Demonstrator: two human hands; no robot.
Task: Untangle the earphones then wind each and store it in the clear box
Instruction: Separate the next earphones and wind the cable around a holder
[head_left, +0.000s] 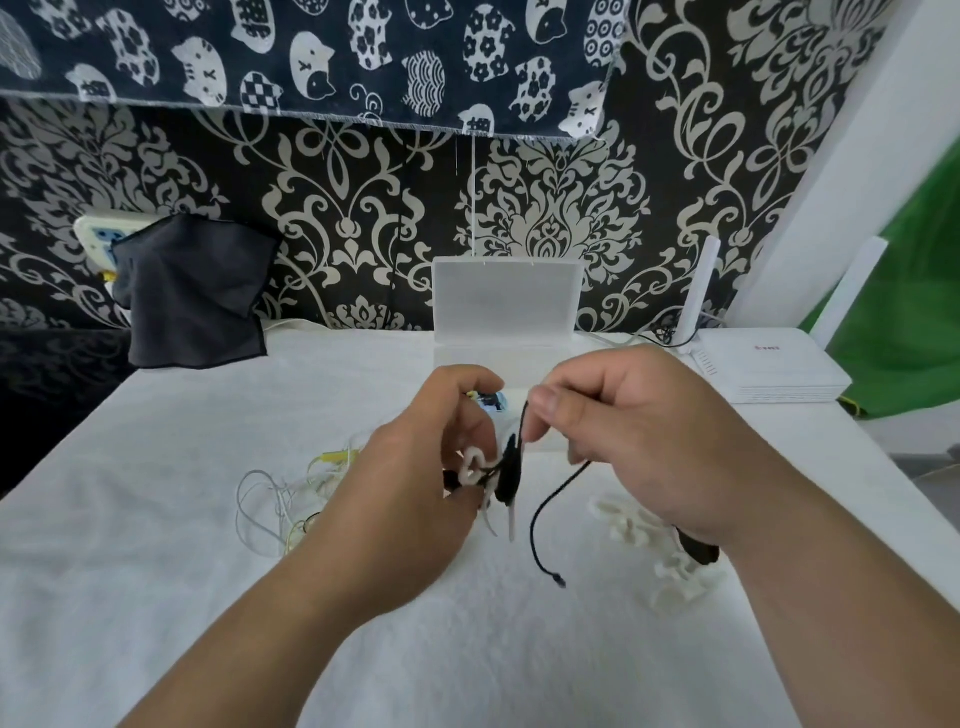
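Above the white table, my left hand (415, 457) pinches a small white winder (474, 467) with black earphone cord (509, 470) wound on it. My right hand (618, 431) pinches the same black cord a little higher, between thumb and forefinger. The cord's free end (540, 525) hangs in a loop down to a small plug just above the cloth. The clear box (506, 301) stands open behind my hands, its lid upright against the wall. A tangle of white and yellow earphones (291, 504) lies left of my left wrist.
More white winders (631, 522) lie on the cloth under my right wrist, with a dark object beside them. A white router (774, 369) sits at the back right, a dark cloth (192, 291) hangs at the back left. The table is covered by a white cloth (156, 519).
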